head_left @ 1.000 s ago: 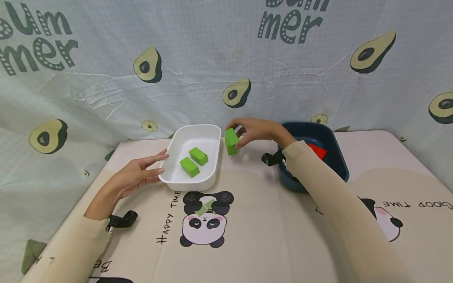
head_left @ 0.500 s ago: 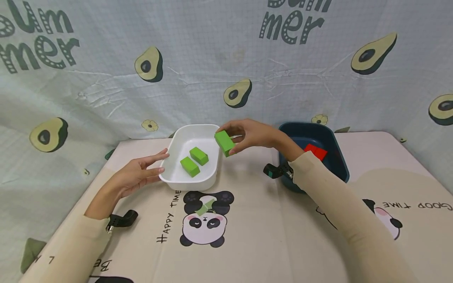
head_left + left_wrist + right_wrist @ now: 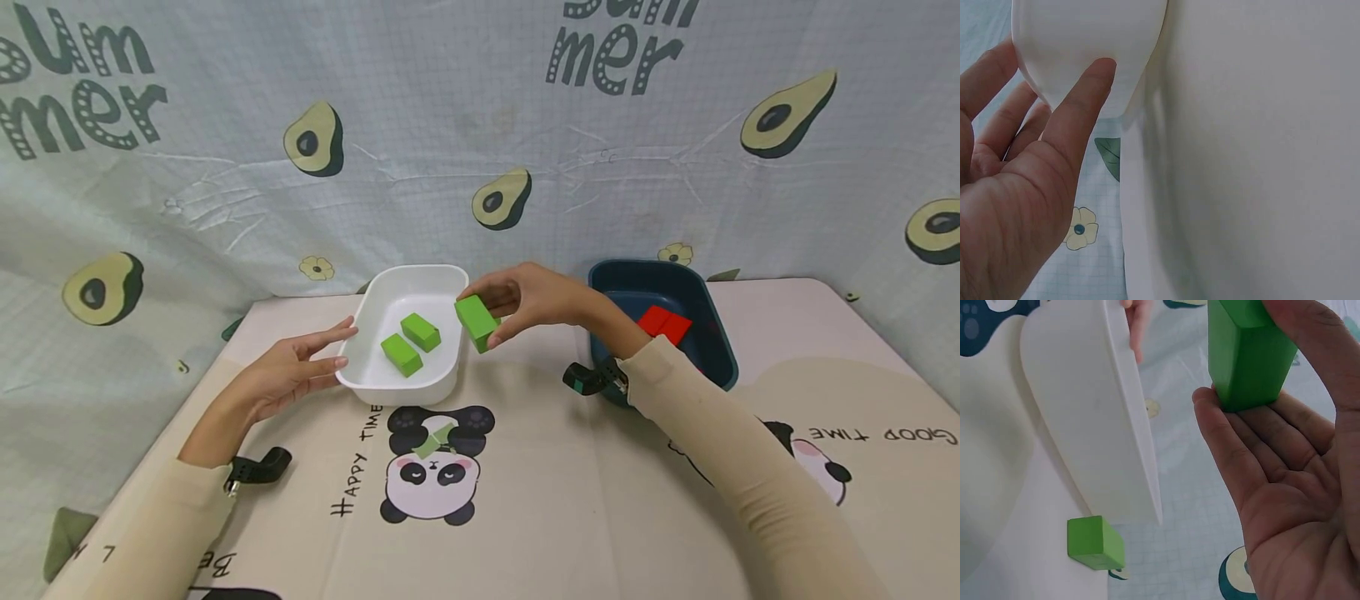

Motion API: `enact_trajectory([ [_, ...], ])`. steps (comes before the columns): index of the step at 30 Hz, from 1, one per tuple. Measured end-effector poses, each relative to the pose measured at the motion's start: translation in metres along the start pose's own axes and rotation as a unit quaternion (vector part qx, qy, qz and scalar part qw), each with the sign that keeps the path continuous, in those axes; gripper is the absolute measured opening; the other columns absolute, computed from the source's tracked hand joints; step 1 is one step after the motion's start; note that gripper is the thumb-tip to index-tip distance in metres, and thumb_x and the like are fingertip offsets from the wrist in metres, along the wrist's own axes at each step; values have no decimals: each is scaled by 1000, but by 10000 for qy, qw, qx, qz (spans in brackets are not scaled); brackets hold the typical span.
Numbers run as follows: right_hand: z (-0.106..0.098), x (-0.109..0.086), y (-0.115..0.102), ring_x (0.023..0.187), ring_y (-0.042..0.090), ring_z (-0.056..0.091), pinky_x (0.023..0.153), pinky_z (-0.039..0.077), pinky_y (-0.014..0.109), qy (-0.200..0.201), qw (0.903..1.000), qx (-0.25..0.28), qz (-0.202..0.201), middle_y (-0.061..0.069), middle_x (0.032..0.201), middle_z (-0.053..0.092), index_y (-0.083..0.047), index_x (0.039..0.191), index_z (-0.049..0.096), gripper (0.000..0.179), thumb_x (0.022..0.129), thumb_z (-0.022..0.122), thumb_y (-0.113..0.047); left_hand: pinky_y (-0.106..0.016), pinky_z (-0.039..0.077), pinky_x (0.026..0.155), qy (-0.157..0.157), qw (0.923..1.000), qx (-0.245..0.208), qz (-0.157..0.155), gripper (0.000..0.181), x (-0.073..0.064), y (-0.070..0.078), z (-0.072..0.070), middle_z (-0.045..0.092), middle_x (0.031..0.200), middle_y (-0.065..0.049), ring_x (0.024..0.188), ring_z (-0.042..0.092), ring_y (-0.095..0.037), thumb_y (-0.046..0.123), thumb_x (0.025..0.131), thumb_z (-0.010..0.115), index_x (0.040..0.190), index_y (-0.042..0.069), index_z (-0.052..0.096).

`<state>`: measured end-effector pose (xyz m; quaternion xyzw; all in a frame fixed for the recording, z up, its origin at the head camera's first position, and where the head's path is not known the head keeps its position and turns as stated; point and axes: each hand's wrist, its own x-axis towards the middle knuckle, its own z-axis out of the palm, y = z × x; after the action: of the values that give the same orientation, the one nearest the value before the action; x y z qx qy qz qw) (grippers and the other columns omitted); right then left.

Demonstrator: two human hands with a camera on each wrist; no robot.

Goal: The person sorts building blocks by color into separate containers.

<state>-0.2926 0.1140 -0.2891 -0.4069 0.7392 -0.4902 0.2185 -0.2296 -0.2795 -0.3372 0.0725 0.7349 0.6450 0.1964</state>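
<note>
My right hand pinches a green block between thumb and fingers, just right of the white container. The right wrist view shows the held block raised, and a second green block standing on the table by the container's wall. From the head view that second block is mostly hidden behind the held one. Two more green blocks, a nearer one and a farther one, lie inside the container. My left hand rests its extended fingertips against the container's left side, thumb on the outer wall.
A dark blue container stands to the right, partly covered by my right forearm, with red blocks inside. A printed cloth hangs behind the table. Each wrist wears a small black camera.
My right hand has lifted the green block, carried it left to the white container's right rim, then brought it slightly nearer me. My left hand stays put.
</note>
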Motion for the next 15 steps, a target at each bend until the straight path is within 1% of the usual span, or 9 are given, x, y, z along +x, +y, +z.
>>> enact_trajectory([
  [5, 1, 0, 0, 117, 25, 66, 103, 54, 35, -85, 10000, -31, 13, 12, 129, 67, -2, 140, 58, 69, 78, 88, -8, -32, 54, 99, -6, 10000, -6, 6, 70, 0, 2, 0, 6, 171, -5, 118, 58, 6, 1, 98, 66, 157, -4, 29],
  [8, 3, 1, -1, 117, 24, 66, 103, 53, 34, -139, 9998, -169, -21, 11, 130, 67, -3, 140, 59, 69, 78, 88, -9, -32, 54, 99, -6, 10000, -38, -6, 70, 0, 2, 0, 6, 171, -5, 118, 58, 6, 1, 98, 66, 156, -4, 29],
  [15, 9, 9, -2, 117, 22, 67, 104, 53, 34, -194, 9986, -419, -256, 9, 129, 68, -4, 139, 61, 68, 77, 90, -11, -32, 54, 100, 11, 10000, -11, -28, 69, 0, -1, -1, 7, 171, -4, 118, 57, 6, 2, 98, 66, 156, -2, 30],
])
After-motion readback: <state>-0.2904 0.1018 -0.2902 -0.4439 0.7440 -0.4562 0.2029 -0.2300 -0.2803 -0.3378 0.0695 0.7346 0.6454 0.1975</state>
